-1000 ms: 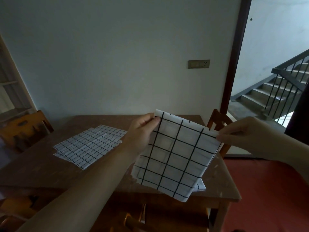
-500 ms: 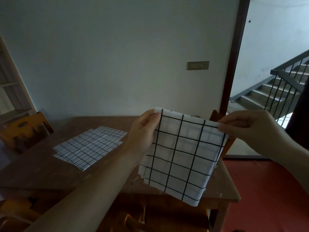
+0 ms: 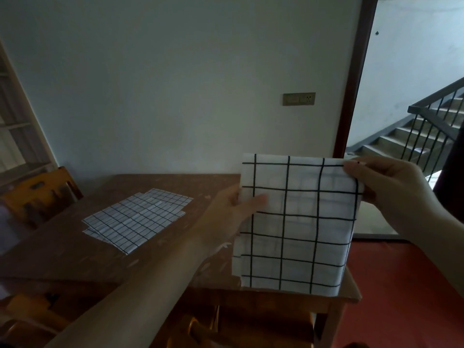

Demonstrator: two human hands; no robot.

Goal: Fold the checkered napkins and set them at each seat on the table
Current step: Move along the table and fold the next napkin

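Observation:
A white napkin with a black grid (image 3: 296, 222) hangs folded in the air over the right end of the brown wooden table (image 3: 155, 252). My right hand (image 3: 391, 194) pinches its top right corner. My left hand (image 3: 231, 212) holds its left edge lower down, thumb on the front of the cloth and fingers hidden behind it. A flat stack of more checkered napkins (image 3: 136, 218) lies on the table to the left, away from both hands.
A wooden chair (image 3: 42, 194) stands at the table's left side and another chair back (image 3: 200, 330) shows below the near edge. A dark door frame (image 3: 351, 96) opens onto stairs with a railing (image 3: 431, 126). Red floor (image 3: 406, 297) lies to the right.
The napkin has swung to hang straight and shifted right. My left hand has slid from the top left corner down the left edge. My right hand keeps the top right corner.

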